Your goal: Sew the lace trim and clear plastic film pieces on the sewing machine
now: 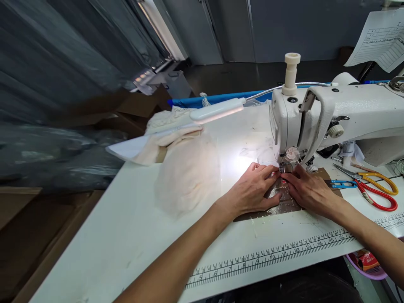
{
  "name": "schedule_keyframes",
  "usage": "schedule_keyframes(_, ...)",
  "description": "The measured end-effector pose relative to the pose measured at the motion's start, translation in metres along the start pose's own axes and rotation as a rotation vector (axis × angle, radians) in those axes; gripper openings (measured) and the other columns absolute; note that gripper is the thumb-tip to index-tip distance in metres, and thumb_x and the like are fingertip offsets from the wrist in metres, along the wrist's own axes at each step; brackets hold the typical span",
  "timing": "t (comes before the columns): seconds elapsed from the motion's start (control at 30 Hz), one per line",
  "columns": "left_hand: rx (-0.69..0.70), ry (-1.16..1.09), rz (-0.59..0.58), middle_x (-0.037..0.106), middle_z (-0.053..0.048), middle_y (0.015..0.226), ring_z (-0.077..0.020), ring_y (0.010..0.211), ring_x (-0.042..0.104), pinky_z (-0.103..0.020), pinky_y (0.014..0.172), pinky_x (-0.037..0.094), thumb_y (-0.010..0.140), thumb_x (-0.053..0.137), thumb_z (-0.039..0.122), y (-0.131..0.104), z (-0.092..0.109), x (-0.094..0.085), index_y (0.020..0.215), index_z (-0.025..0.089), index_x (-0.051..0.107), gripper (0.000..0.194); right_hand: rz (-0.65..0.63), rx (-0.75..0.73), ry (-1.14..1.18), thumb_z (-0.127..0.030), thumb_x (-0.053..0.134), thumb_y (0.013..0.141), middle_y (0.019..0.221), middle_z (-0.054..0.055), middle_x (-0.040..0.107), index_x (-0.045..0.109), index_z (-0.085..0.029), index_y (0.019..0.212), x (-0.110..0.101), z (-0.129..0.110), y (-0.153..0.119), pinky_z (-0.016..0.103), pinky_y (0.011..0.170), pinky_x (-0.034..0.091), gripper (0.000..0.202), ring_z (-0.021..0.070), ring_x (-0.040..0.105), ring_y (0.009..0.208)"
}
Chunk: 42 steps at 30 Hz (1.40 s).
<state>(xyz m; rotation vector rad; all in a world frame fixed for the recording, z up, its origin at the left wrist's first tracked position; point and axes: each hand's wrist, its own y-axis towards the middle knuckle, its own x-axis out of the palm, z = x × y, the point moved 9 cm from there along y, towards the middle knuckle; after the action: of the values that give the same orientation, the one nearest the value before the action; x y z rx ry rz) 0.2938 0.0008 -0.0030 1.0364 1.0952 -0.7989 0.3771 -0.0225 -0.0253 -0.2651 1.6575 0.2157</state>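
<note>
Both hands meet under the needle area of a white sewing machine [356, 107]. My left hand [257, 189] lies over the machine bed, fingers stretched toward the presser foot [285, 167] and thumb held apart. On the other side of the foot, my right hand [304, 189] has its fingertips pressed together at the bed. A small reddish bit shows between the hands, but what the right fingertips pinch is too small to make out. Beneath the hands is a brown, shiny plate [285, 200] with worn tape on it.
Orange-handled scissors [383, 181], red-handled scissors [381, 200] and blue thread snips [342, 184] lie right of my right hand. A pale sheer fabric piece [189, 181] lies left. A lamp [217, 110] hangs above the table. A printed ruler [277, 254] runs along the front edge.
</note>
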Motion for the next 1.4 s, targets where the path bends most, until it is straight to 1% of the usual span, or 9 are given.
schedule_keyframes(0.17,-0.017,0.031,0.014,0.059,-0.012,0.117,-0.023,0.093,0.059,-0.04,0.08,0.044,0.089,0.048,0.041,0.002,-0.002,-0.001,0.112,0.014,0.061,0.037,0.062,0.005,0.157,-0.025,0.038,0.096,0.099,0.014,0.065,0.061,-0.017,0.123,-0.005,0.008,-0.002,0.029,0.061,0.045,0.037,0.0174,0.06,0.07)
schedule_keyframes(0.27,-0.02,0.059,0.023,0.059,-0.012,0.11,-0.0232,0.091,0.057,-0.04,0.078,0.044,0.089,0.049,0.042,0.004,-0.003,-0.002,0.114,0.01,0.059,0.042,0.128,-0.008,0.356,-0.028,0.038,0.096,0.094,0.01,0.066,0.067,-0.017,0.107,-0.015,0.018,-0.003,0.028,0.064,0.045,0.032,0.0146,0.058,0.068)
schedule_keyframes(0.4,-0.031,0.101,0.005,0.059,-0.012,0.105,-0.0224,0.086,0.055,-0.039,0.076,0.043,0.09,0.047,0.046,0.004,-0.005,0.0,0.109,0.01,0.062,0.043,0.097,0.172,0.557,-0.037,0.035,0.098,0.069,0.005,0.062,0.064,-0.017,0.082,-0.011,0.047,0.003,0.027,0.059,0.044,0.038,0.0153,0.056,0.062)
schedule_keyframes(0.47,-0.042,0.115,-0.006,0.059,-0.013,0.106,-0.0219,0.084,0.054,-0.039,0.076,0.043,0.091,0.046,0.048,0.004,-0.006,0.001,0.109,0.011,0.062,0.045,0.103,0.26,0.629,-0.039,0.033,0.097,0.066,0.005,0.061,0.061,-0.017,0.078,-0.007,0.058,0.004,0.028,0.057,0.044,0.04,0.0166,0.056,0.061)
schedule_keyframes(0.63,-0.052,0.115,-0.008,0.059,-0.014,0.104,-0.0231,0.086,0.055,-0.04,0.076,0.043,0.091,0.045,0.048,0.003,-0.007,0.001,0.113,0.008,0.06,0.049,0.219,0.229,0.766,-0.052,0.043,0.093,0.078,0.006,0.064,0.06,-0.018,0.093,-0.017,0.057,-0.004,0.029,0.06,0.048,0.038,0.0191,0.06,0.071)
schedule_keyframes(0.73,-0.068,0.079,-0.017,0.059,-0.014,0.108,-0.0245,0.09,0.055,-0.042,0.08,0.044,0.091,0.046,0.051,0.003,-0.01,0.002,0.119,0.009,0.058,0.052,0.244,0.236,0.815,-0.053,0.049,0.09,0.082,0.006,0.063,0.059,-0.017,0.102,-0.02,0.054,-0.013,0.031,0.064,0.05,0.039,0.0192,0.06,0.075)
schedule_keyframes(0.87,-0.094,0.017,-0.037,0.059,-0.014,0.114,-0.0265,0.099,0.056,-0.046,0.093,0.041,0.091,0.046,0.054,0.002,-0.015,0.004,0.129,0.012,0.051,0.057,0.327,0.198,0.747,-0.042,0.048,0.089,0.087,0.007,0.063,0.061,-0.018,0.096,-0.021,0.05,-0.02,0.036,0.075,0.05,0.028,0.021,0.06,0.082)
schedule_keyframes(1.0,-0.124,-0.029,-0.056,0.06,-0.016,0.118,-0.0287,0.108,0.055,-0.05,0.103,0.036,0.091,0.046,0.054,0.001,-0.019,0.008,0.136,0.009,0.046,0.063,0.383,0.171,0.639,-0.031,0.046,0.088,0.087,0.008,0.06,0.06,-0.018,0.087,-0.018,0.046,-0.023,0.036,0.072,0.05,0.019,0.0209,0.059,0.08)
schedule_keyframes(1.4,-0.164,-0.035,-0.028,0.056,-0.019,0.124,-0.03,0.114,0.052,-0.051,0.105,0.034,0.097,0.038,0.048,0.002,-0.019,0.006,0.135,0.008,0.046,0.055,0.451,0.065,0.463,-0.019,0.043,0.09,0.088,0.008,0.061,0.058,-0.019,0.093,-0.021,0.036,-0.027,0.037,0.073,0.051,0.015,0.0215,0.056,0.08)
